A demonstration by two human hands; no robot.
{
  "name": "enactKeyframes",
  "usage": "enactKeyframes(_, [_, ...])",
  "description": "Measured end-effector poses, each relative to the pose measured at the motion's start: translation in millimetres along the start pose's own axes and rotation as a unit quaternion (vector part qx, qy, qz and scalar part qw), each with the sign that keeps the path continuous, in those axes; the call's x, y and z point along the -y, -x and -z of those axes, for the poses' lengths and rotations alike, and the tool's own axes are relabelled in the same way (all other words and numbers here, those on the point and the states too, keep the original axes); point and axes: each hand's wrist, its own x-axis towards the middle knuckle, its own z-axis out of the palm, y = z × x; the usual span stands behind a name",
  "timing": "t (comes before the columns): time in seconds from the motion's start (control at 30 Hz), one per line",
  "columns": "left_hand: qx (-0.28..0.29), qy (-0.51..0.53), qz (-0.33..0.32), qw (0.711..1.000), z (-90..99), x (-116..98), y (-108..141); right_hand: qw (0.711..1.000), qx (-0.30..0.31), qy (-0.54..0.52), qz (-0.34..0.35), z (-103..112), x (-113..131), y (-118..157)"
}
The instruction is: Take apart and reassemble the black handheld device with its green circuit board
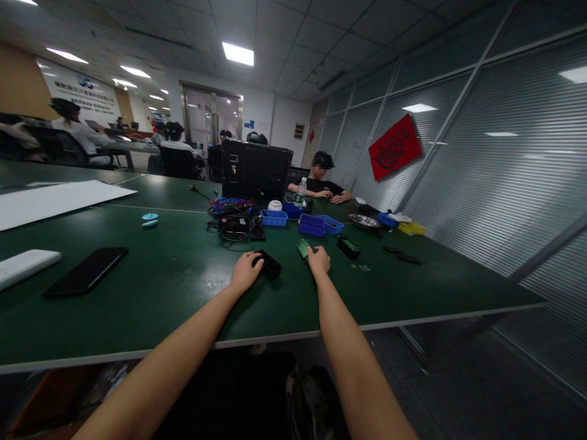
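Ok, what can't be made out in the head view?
- Black case, head view: left end hidden by the left hand.
- Green board, head view: partly covered by the right hand.
- White object, head view: cut off by the left edge.
- Small flat piece, head view: too small to identify.

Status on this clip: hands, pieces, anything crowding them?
Left hand touching black box. Right hand holding green circuit board. Blue trays beyond; second black box right of the right hand.
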Motion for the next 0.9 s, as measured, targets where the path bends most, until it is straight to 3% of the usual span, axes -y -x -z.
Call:
enactKeyframes(0.13, [0.002, 0.001, 0.004, 1.0, 0.2, 0, 0, 0.999, 0.014, -0.032, -0.029, 3, -1, -3])
enactKeyframes(0.3, [0.003, 0.003, 0.013, 1.0, 1.2, -2, 0, 0.999, -0.024, -0.012, 0.03, 4, 1, 3])
enactKeyframes(0.57, [0.002, 0.024, 0.032, 0.999, 2.4, -4, 2, 0.995, -0.012, 0.072, 0.073, 2, 5, 10])
enactKeyframes(0.9, [0.114, 0.0, 0.02, 0.993, 3.4, -7, 4, 0.995, 0.003, 0.031, 0.09, -3, 2, 5])
